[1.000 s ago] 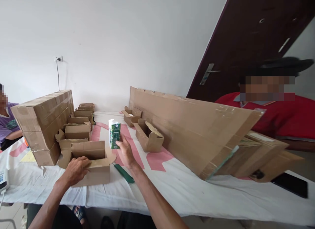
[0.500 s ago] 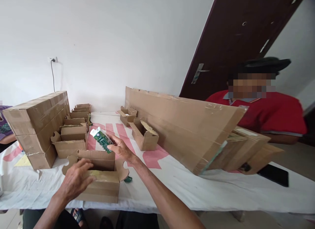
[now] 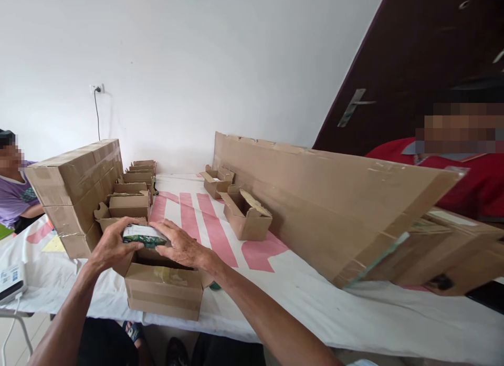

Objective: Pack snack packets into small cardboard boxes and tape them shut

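Observation:
A small green and white carton [image 3: 144,236] is held level between my two hands, over an open cardboard box [image 3: 163,292] near the table's front edge. My left hand [image 3: 114,243] is closed on the carton's left end, thumb along its near side. At the right end, my right hand [image 3: 179,243] grips it with fingers over the top. The box's side flaps stand out and its inside is dark; what it holds is hidden. Yellowish tape marks its near upper edge. A bit of something green [image 3: 214,286] shows beside the box on its right.
Stacked closed cartons [image 3: 66,190] and a row of open boxes [image 3: 129,200] stand at left. Two open boxes [image 3: 246,219] sit before a long cardboard panel [image 3: 315,198]. A white device [image 3: 11,282] lies at far left. One person sits at each side.
My left hand has risen from the box to the carton. The right hand has brought the carton toward it and turned it level. The view has swung left.

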Tool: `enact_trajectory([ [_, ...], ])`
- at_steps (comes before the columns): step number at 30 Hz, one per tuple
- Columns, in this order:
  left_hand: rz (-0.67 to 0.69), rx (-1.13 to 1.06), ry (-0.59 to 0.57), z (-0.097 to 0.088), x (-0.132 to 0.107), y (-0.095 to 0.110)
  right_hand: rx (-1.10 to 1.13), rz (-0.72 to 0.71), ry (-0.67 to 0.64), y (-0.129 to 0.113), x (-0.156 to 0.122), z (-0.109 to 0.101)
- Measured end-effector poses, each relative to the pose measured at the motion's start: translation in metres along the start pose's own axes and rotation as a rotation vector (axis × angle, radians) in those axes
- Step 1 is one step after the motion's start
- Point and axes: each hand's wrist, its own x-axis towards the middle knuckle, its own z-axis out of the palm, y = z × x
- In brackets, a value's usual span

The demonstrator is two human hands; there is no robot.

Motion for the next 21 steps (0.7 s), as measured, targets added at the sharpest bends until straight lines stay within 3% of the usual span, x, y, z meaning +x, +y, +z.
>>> enact_trajectory([
  [2, -0.067, -0.017, 0.148, -0.018, -0.003, -0.008, -0.187, 0.06, -0.009, 0.004, -0.003, -0.006],
  [5, -0.15, 0.055, 0.349, -0.046, -0.007, -0.031, -0.382, 0.279, -0.156, 0.009, -0.01, -0.013],
  [8, -0.204, 0.176, 0.366, -0.058, -0.013, -0.063, -0.414, 0.349, -0.262, 0.011, -0.018, -0.01],
  [11, -0.252, 0.247, 0.305, -0.047, -0.02, -0.1, -0.429, 0.247, -0.22, 0.008, -0.024, -0.002],
  [15, -0.307, 0.241, 0.194, -0.012, -0.025, -0.146, -0.449, 0.119, -0.19, 0.001, -0.031, 0.006],
  [21, -0.299, 0.201, 0.116, 0.024, -0.017, -0.184, -0.487, 0.016, -0.206, -0.002, -0.034, 0.011],
])
